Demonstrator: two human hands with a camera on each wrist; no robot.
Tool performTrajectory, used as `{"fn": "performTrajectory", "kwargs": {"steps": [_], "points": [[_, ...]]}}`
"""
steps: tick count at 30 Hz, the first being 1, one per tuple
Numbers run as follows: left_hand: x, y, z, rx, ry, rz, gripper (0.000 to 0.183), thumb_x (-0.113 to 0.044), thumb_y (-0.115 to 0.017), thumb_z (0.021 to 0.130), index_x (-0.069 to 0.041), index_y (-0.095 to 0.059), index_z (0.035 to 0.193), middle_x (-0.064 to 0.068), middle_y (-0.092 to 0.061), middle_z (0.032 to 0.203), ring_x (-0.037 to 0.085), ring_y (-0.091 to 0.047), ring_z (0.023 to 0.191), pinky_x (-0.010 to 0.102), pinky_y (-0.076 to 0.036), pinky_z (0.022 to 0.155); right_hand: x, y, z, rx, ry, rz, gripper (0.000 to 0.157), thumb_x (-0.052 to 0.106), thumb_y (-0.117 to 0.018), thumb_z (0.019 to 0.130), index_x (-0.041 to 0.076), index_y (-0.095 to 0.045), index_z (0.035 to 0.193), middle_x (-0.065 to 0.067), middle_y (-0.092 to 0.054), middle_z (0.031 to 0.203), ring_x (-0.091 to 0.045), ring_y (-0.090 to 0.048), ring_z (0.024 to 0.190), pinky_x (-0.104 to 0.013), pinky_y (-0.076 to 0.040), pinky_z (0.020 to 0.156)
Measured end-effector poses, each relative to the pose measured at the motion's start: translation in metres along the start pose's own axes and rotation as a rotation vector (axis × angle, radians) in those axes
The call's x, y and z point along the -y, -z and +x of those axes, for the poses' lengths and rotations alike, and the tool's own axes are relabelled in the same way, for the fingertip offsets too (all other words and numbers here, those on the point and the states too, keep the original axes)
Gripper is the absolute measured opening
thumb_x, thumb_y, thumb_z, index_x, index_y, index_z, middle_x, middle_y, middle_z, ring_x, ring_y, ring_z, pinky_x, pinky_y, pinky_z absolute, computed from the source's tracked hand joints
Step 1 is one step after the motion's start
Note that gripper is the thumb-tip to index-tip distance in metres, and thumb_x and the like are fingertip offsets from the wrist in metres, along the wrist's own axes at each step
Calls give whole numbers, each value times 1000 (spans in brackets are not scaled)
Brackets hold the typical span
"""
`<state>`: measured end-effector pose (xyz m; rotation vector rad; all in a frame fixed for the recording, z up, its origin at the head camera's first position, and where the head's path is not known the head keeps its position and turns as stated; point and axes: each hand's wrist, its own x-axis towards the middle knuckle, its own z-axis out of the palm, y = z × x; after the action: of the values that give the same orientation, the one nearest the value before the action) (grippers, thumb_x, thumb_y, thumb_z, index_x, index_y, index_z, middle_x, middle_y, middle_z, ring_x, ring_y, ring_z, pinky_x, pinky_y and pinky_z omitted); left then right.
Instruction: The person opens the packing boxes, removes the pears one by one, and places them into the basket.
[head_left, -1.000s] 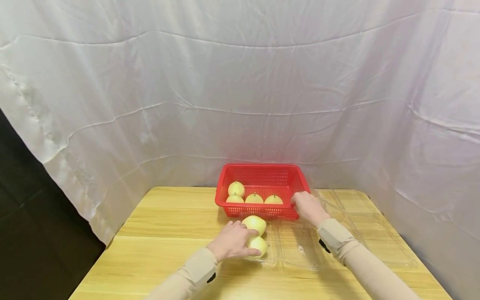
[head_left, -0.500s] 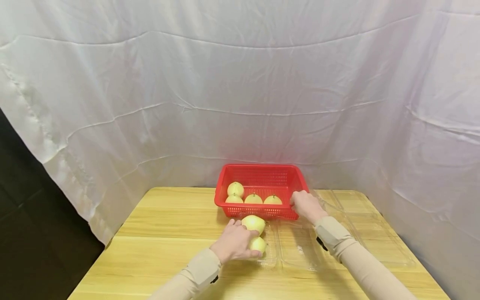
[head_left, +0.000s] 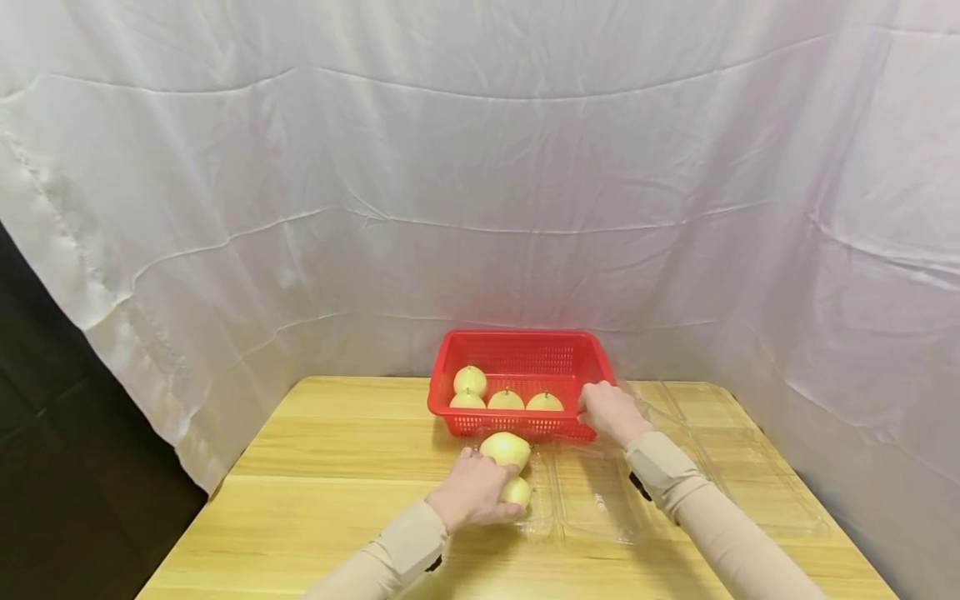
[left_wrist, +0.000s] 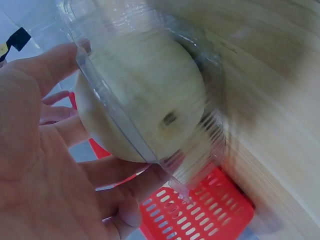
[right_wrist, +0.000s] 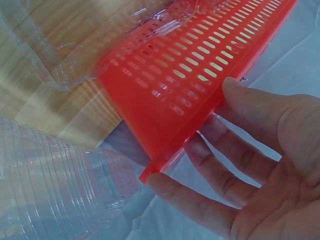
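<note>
In the head view, my left hand (head_left: 468, 490) holds the nearer of two pale yellow pears. This near pear (head_left: 517, 493) is partly covered by my fingers, and the far pear (head_left: 505, 450) lies just beyond it. Both rest in the left half of a clear plastic clamshell box (head_left: 596, 500). The left wrist view shows thumb and fingers curled about a pear (left_wrist: 150, 90), with the clear plastic wall (left_wrist: 117, 117) across it. My right hand (head_left: 611, 412) grips the front right corner of the red basket (right_wrist: 165, 105), its thumb and fingers on the rim in the right wrist view.
Several more pears (head_left: 506, 400) sit inside the basket along its left and front. Another clear plastic box (head_left: 757, 467) lies opened at the table's right side. A pale curtain (head_left: 480, 208) hangs behind the wooden table (head_left: 322, 475).
My left hand has shifted slightly right and toward me, covering a bit more of the near pear. My right hand stays on the basket rim.
</note>
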<state>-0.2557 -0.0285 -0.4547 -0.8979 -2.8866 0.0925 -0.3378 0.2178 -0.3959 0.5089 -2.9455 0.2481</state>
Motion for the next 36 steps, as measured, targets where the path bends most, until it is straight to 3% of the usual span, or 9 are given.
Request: {"fn": "performTrajectory", "kwargs": {"steps": [7, 11, 18, 22, 29, 36], "points": [[-3, -1, 3, 65, 22, -75, 56, -67, -63, 80, -28, -62, 120, 4, -71, 94, 19, -66, 88, 35, -42, 83, -2, -2, -1, 4, -5, 10, 3, 10, -77, 79, 11, -75, 81, -4, -73, 82, -25, -69, 77, -42, -54, 64], [-4, -5, 5, 63, 47, -127, 57, -64, -65, 79, -26, -63, 121, 3, -71, 95, 19, -66, 90, 40, -46, 87, -4, -5, 0, -4, 23, 1, 6, 13, -77, 81, 14, -74, 76, -1, -71, 77, -22, -66, 73, -41, -53, 63], [-4, -13, 8, -47, 34, -131, 42, -58, -66, 75, -26, -63, 101, -3, -60, 72, 13, -56, 65, 32, -44, 63, -5, -5, -1, 21, 44, -25, 9, 19, -76, 84, 17, -74, 75, 3, -68, 73, -18, -62, 68, -41, -50, 60], [-5, -14, 7, -92, 40, -144, 41, -55, -66, 74, -27, -62, 103, -3, -56, 71, 12, -52, 63, 28, -38, 52, -5, -5, -2, 36, 38, -32, 8, 20, -75, 85, 16, -75, 79, 2, -69, 77, -20, -64, 70, -43, -52, 62], [-4, -8, 6, -211, 76, -241, 54, -49, -66, 75, -24, -62, 123, 11, -66, 92, 21, -60, 75, 31, -45, 58, -5, -7, -2, 40, 42, -26, 6, 19, -75, 85, 16, -76, 80, 2, -69, 77, -19, -62, 70, -44, -52, 63], [1, -6, 10, -246, 143, -396, 54, -48, -70, 70, -23, -61, 118, 5, -56, 93, 12, -52, 67, 23, -42, 55, -5, -8, -2, 28, 49, -22, 5, 19, -75, 84, 16, -76, 80, 1, -69, 77, -20, -64, 71, -43, -52, 63]]}}
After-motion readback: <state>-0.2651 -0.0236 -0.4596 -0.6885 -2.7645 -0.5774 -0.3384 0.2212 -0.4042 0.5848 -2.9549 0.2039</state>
